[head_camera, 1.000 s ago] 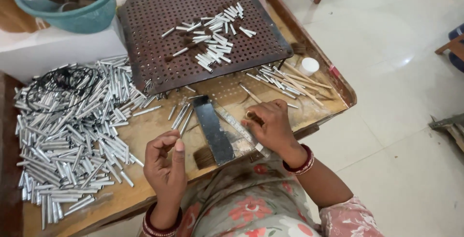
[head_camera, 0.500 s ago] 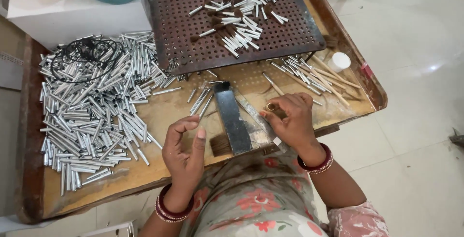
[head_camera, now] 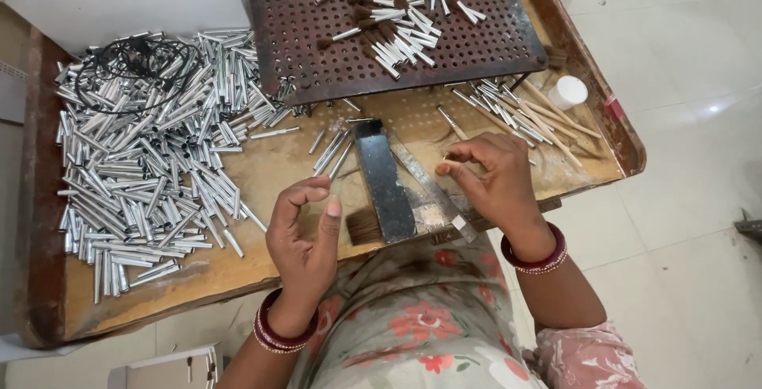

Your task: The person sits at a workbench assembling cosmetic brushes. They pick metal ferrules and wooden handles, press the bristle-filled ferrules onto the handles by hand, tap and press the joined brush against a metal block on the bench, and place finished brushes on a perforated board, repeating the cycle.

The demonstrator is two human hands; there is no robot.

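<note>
The left hand (head_camera: 305, 234) is now held with fingers loosely curled and nothing visibly pinched, raised slightly from a moment ago, just beside the dark metal block (head_camera: 385, 181) and the brown bristle tuft (head_camera: 365, 226). The right hand (head_camera: 492, 182) remains pinched narrow on something too small to be told, right of the block; silver tubes (head_camera: 151, 159) lie well to the left.

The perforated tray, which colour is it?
The perforated tray is dark reddish-brown; head view shows it.
</note>
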